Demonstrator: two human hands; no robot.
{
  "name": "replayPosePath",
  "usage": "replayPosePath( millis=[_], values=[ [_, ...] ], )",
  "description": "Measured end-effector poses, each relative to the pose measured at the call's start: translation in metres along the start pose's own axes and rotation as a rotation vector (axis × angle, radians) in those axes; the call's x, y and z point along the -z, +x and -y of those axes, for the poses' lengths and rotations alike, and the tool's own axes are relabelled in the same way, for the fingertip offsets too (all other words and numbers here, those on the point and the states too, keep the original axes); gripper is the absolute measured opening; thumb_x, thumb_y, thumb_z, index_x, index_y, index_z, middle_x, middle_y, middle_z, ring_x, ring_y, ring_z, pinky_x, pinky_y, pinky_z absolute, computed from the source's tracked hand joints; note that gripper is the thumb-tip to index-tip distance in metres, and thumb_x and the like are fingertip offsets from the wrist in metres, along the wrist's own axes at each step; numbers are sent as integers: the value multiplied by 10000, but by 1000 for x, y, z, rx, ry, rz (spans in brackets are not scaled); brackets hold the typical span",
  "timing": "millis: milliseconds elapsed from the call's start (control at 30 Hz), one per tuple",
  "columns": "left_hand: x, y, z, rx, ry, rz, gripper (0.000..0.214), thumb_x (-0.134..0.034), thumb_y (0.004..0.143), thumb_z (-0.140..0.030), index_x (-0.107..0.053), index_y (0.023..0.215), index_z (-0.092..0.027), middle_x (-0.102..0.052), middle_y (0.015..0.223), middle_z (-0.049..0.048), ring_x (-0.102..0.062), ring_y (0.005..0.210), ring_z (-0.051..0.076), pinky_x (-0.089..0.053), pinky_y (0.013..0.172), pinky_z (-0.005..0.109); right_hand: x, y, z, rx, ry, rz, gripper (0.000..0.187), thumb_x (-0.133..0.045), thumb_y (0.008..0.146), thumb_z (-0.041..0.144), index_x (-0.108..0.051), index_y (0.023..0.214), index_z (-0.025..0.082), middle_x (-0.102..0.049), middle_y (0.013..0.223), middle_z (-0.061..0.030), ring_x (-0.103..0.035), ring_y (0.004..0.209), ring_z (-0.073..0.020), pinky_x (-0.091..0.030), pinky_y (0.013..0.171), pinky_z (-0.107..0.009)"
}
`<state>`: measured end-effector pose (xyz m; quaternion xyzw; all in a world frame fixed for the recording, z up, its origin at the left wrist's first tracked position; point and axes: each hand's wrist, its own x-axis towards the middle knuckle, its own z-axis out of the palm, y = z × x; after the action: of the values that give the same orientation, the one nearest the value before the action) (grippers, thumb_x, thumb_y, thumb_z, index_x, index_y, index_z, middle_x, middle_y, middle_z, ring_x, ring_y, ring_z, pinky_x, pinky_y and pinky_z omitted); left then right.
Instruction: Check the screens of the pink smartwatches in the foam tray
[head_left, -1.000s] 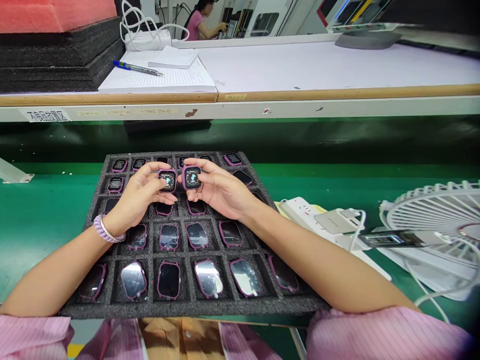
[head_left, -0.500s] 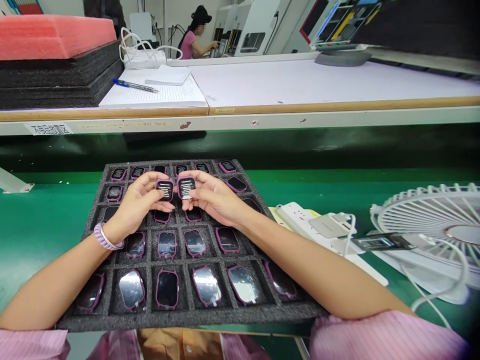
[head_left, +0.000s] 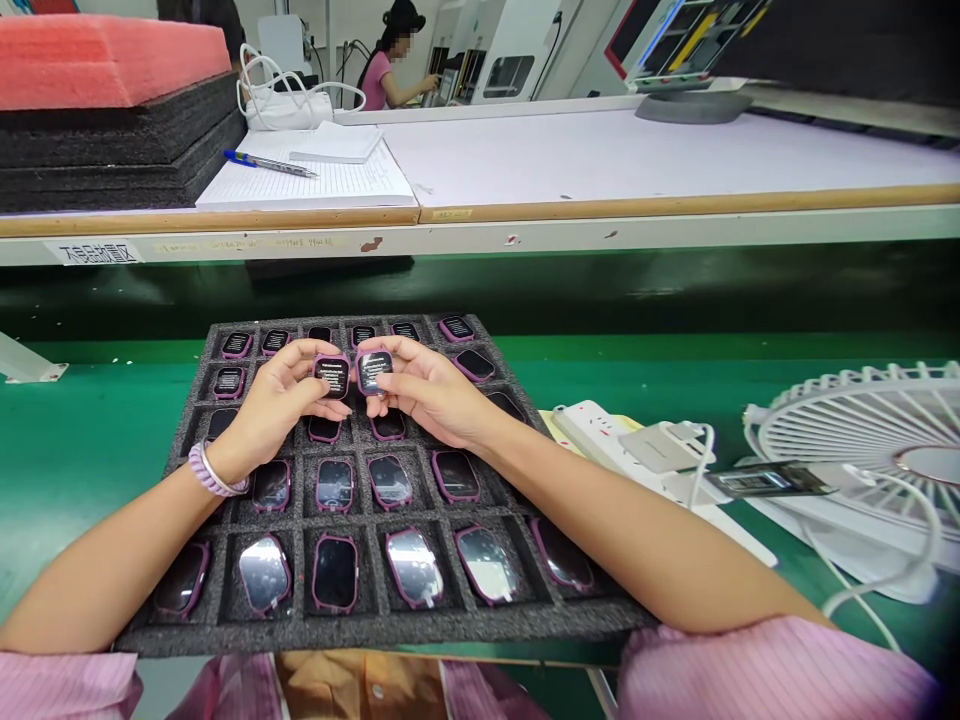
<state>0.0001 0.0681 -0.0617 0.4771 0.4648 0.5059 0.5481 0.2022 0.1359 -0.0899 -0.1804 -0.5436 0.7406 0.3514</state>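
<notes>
A black foam tray with rows of pockets lies on the green bench in front of me. Several purple-cased smartwatch bodies sit in the pockets, some with dark screens, some in the far rows showing white text. My left hand is closed around one watch body held just above the tray's second row. My right hand grips a second watch body right beside it. Both held screens face me and show lines of white text. A purple band circles my left wrist.
A white power strip with a plugged adapter and cable lies right of the tray. A white fan lies flat at the far right. A raised shelf behind holds a notebook, pen and stacked foam. Another person works in the background.
The held watch screens switched from a coloured picture to white text on black. The two hands stay together over the tray; only the view shifted slightly.
</notes>
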Motion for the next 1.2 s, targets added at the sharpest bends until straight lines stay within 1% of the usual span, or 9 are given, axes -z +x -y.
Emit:
replayPosePath(
  millis=[133, 267, 500, 700, 767, 833, 900, 1000, 1200],
  values=[
    [1, 1, 2, -9, 9, -1, 453, -755, 758, -265, -550, 1148, -163, -684, 1057, 28, -758, 667, 150, -674, 656, 241, -1, 0, 1, 7, -8, 3, 488, -816, 779, 198, -583, 1208, 203, -710, 1007, -5, -699, 684, -129, -552, 622, -248],
    [1, 1, 3, -13, 7, -8, 448, -772, 767, -269, -556, 1145, -162, -674, 1056, 25, -763, 667, 156, -674, 650, 235, -2, -1, 1, 7, -19, 5, 488, -799, 783, 194, -573, 1217, 195, -696, 935, 12, -697, 686, -128, -544, 633, -242],
    [0, 0, 1, -4, -6, -3, 454, -741, 748, -242, -551, 1152, -161, -682, 1040, 25, -764, 679, 157, -677, 668, 241, -1, -1, 1, 25, -44, 16, 495, -793, 790, 207, -562, 1228, 200, -681, 935, 8, -692, 697, -139, -540, 645, -259],
    [1, 1, 4, -16, -19, 15, 490, -746, 727, -191, -550, 1175, -171, -689, 1095, 36, -769, 704, 157, -689, 708, 267, -1, 0, 0, 38, -62, -2, 531, -816, 757, 179, -569, 1226, 207, -670, 924, 19, -678, 689, -130, -540, 640, -253],
    [1, 1, 4, -6, -24, 8, 463, -755, 764, -225, -559, 1180, -169, -693, 1066, 37, -769, 696, 164, -688, 692, 266, -1, 1, -1, 30, -58, -30, 491, -833, 775, 214, -588, 1201, 209, -667, 919, 21, -663, 662, -124, -542, 619, -254],
    [0, 1, 3, 15, -33, -5, 412, -735, 819, -297, -576, 1174, -161, -689, 1001, 30, -768, 680, 176, -686, 666, 270, 0, 1, -3, 5, -36, -55, 429, -832, 821, 291, -606, 1175, 204, -663, 872, 24, -648, 625, -126, -544, 591, -258],
    [-1, 0, 1, 30, -44, -10, 394, -720, 837, -343, -594, 1160, -153, -684, 974, 26, -767, 667, 185, -685, 650, 272, 0, 2, -3, -18, -2, -65, 402, -824, 855, 363, -618, 1155, 194, -662, 826, 24, -643, 598, -130, -549, 574, -259],
    [-2, 0, 0, 37, -63, -1, 401, -736, 806, -328, -607, 1143, -153, -689, 1001, 22, -768, 668, 180, -686, 656, 264, 1, 2, -3, -28, 25, -69, 412, -842, 853, 392, -628, 1139, 188, -679, 837, 16, -641, 587, -126, -555, 567, -254],
    [-3, -1, 0, 42, -53, 13, 425, -719, 743, -255, -604, 1140, -158, -708, 1026, 28, -765, 662, 175, -687, 666, 267, 1, 1, -4, -8, -18, -60, 444, -889, 822, 339, -619, 1141, 190, -676, 838, 25, -629, 589, -107, -534, 562, -224]
  ],
)
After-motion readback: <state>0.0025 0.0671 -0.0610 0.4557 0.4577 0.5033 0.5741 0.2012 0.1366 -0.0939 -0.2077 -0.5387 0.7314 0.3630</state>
